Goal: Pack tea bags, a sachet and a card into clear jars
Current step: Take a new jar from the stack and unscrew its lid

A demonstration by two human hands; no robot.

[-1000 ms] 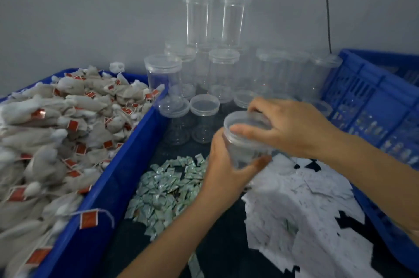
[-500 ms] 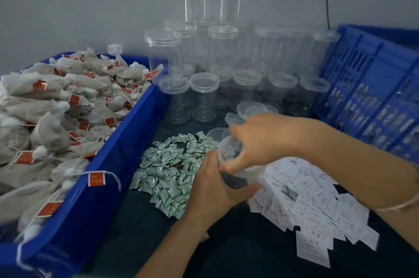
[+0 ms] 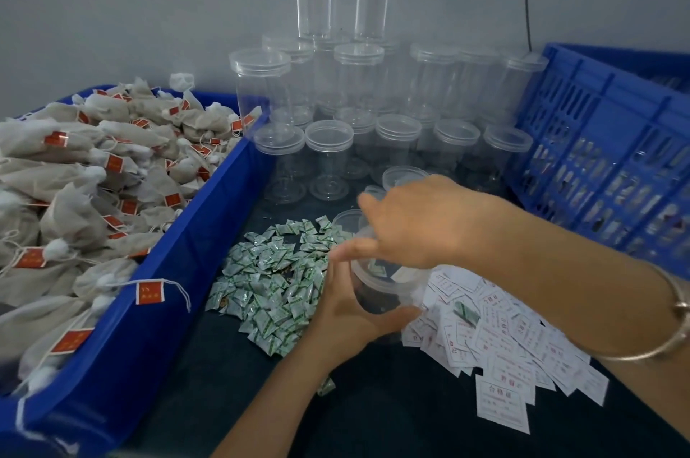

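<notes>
The left hand (image 3: 351,312) curls round an open jar (image 3: 377,293), keeping it low at the worktop (image 3: 373,401) between the sachets (image 3: 276,282) and the cards (image 3: 500,338). The right hand (image 3: 422,230) covers the jar's mouth, fingers bent downward; whether they pinch anything I cannot tell. Something green shows inside, so this looks like the sachet-and-card step. The next move probably calls for a reach left to the tea bags (image 3: 93,166) in the bin (image 3: 179,271).
</notes>
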